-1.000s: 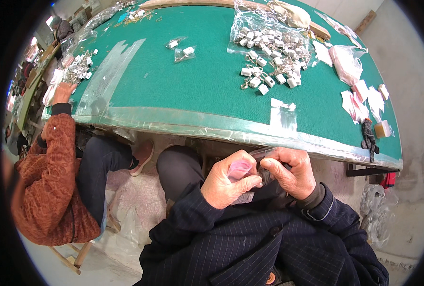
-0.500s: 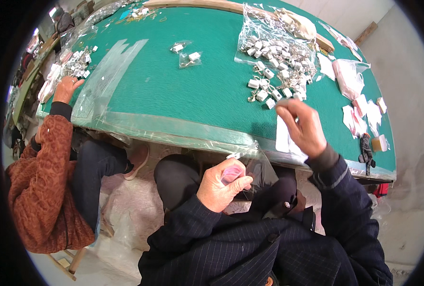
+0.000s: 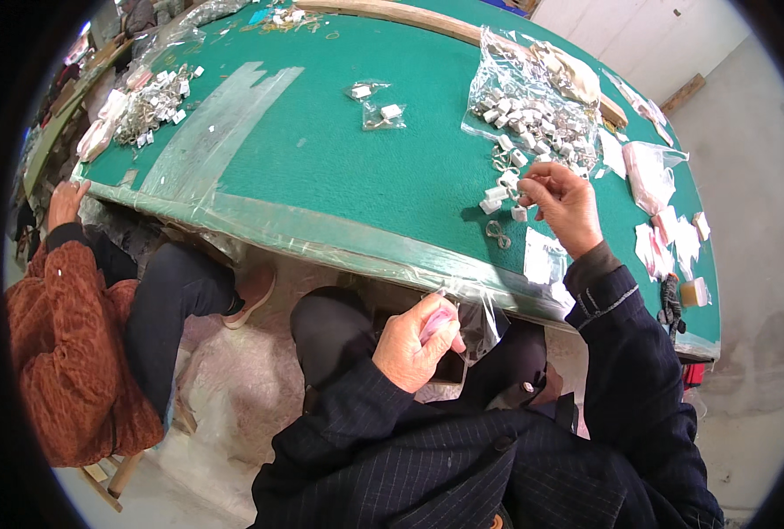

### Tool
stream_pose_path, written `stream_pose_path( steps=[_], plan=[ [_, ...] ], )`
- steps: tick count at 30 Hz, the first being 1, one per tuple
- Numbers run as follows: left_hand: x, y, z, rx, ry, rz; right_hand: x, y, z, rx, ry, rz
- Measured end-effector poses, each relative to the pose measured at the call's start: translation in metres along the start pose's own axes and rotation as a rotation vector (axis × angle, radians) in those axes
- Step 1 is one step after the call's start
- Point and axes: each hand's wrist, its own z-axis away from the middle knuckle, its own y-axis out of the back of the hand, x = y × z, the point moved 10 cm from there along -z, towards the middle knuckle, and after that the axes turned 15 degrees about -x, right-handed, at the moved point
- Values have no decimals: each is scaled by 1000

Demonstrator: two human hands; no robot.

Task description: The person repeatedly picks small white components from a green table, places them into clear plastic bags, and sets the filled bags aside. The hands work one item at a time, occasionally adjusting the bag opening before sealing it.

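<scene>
Near the table edge, over my lap, my left hand is closed round a clear plastic bag. Something pink shows inside the curled fingers, too covered to name. My right hand reaches over the table with thumb and forefinger pinched at the near side of a pile of small white blocks with metal clasps. Whether a piece sits between those fingertips is hidden. Just left of them, a loose metal clasp lies on the green cloth. White paper lies below my right wrist.
A co-worker's hand rests at the table's left edge, beside another pile of pieces. Two bagged pieces lie mid-table. A wooden strip runs along the back. At right are a plastic bag and dark glove.
My right hand has moved slightly up to the near pieces, fingers curled in. My left hand stays near my lap with the bag. The co-worker's hand has drawn back from the left pile.
</scene>
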Motion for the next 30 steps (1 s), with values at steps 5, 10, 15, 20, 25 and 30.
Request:
stream_pose_path(
  steps=[5, 10, 15, 20, 25, 30],
  plan=[
    [-6, 3, 4, 9, 37, -27, -9, -8, 13, -16, -5, -313],
    [-10, -9, 6, -38, 91, -40, -27, -19, 37, -98, 19, -379],
    [9, -28, 7, -71, 5, -54, -40, -30, 72, -137, -14, -324],
    [33, -47, 17, -89, -26, -218, -77, -47, 118, -232, 109, -151],
    [52, -64, 24, -87, -100, -451, -109, -54, 151, -363, 262, 195],
    [58, -74, 28, -82, -108, -710, -113, -47, 171, -460, 246, 220]
  ],
)
